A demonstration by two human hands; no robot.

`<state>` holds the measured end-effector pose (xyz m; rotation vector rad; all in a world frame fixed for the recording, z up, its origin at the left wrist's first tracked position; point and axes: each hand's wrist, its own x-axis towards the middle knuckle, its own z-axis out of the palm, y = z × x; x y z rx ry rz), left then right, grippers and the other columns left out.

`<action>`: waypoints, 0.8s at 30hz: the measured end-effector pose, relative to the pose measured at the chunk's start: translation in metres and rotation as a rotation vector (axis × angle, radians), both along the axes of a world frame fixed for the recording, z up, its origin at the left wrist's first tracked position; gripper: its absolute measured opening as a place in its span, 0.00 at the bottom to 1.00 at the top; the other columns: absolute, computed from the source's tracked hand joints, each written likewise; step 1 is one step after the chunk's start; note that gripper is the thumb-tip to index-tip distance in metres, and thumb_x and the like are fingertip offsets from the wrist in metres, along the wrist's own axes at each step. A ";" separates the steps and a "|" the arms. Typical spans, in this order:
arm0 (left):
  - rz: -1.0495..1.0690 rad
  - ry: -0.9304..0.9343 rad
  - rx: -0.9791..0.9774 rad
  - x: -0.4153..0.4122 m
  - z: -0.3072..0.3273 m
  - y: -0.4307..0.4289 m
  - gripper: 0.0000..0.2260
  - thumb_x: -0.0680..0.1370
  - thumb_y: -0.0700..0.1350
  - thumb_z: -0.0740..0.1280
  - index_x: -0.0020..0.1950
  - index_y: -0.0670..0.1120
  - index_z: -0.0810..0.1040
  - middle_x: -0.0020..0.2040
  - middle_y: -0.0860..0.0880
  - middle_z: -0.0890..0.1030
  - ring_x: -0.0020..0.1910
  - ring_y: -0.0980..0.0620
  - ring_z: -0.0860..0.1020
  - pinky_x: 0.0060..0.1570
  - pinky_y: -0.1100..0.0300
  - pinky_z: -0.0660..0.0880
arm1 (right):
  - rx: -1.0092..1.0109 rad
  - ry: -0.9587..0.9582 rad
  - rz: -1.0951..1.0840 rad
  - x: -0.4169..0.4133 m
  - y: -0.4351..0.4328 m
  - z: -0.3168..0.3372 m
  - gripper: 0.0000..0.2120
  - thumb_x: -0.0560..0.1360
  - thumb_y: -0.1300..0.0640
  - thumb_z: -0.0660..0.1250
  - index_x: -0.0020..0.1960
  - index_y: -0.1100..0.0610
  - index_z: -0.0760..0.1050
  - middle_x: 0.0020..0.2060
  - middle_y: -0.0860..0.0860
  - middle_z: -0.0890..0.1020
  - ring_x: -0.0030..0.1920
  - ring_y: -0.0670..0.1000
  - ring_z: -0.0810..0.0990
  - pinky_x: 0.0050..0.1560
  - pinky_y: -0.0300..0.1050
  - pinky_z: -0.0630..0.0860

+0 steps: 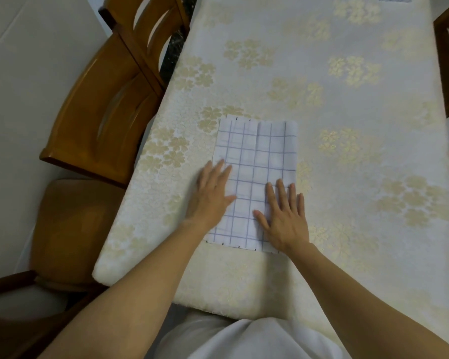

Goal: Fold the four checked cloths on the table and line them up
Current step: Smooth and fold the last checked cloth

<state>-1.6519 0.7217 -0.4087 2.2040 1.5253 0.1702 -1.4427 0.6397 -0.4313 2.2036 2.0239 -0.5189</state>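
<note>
a white checked cloth (254,161), folded to a long rectangle, is laid flat near the table (347,104) front edge. it is pressed by the left hand (213,193) and right hand (285,218), fingers straight and flat. the tabletop is covered in cream floral-textured fabric.

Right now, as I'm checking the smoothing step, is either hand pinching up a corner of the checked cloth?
No, the left hand and the right hand both press flat, fingers straight, on the checked cloth.
</note>
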 end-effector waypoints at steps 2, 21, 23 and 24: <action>-0.125 0.110 -0.005 0.022 -0.004 -0.007 0.34 0.84 0.60 0.57 0.84 0.50 0.46 0.84 0.51 0.43 0.82 0.49 0.38 0.78 0.53 0.33 | 0.000 0.013 -0.036 -0.002 0.003 0.000 0.38 0.79 0.30 0.36 0.81 0.49 0.32 0.80 0.52 0.33 0.78 0.57 0.29 0.79 0.59 0.36; -0.271 0.131 0.152 0.087 0.002 -0.024 0.28 0.85 0.50 0.57 0.83 0.44 0.54 0.83 0.44 0.53 0.83 0.43 0.47 0.81 0.46 0.43 | 0.231 0.190 -0.130 0.039 0.039 0.011 0.29 0.84 0.45 0.44 0.81 0.56 0.56 0.80 0.53 0.58 0.81 0.56 0.51 0.80 0.56 0.47; -0.324 0.125 0.096 0.112 -0.002 -0.036 0.29 0.85 0.49 0.56 0.83 0.42 0.50 0.83 0.44 0.52 0.83 0.45 0.47 0.81 0.48 0.42 | 0.181 0.193 -0.124 0.052 0.052 0.010 0.27 0.84 0.50 0.49 0.81 0.56 0.55 0.80 0.52 0.58 0.81 0.56 0.51 0.80 0.56 0.47; -0.316 0.135 0.043 0.121 -0.006 -0.039 0.30 0.86 0.49 0.55 0.83 0.41 0.47 0.84 0.44 0.50 0.83 0.45 0.45 0.81 0.49 0.41 | 0.145 0.178 -0.115 0.058 0.056 0.009 0.27 0.84 0.51 0.52 0.81 0.56 0.54 0.81 0.52 0.57 0.81 0.56 0.50 0.80 0.56 0.46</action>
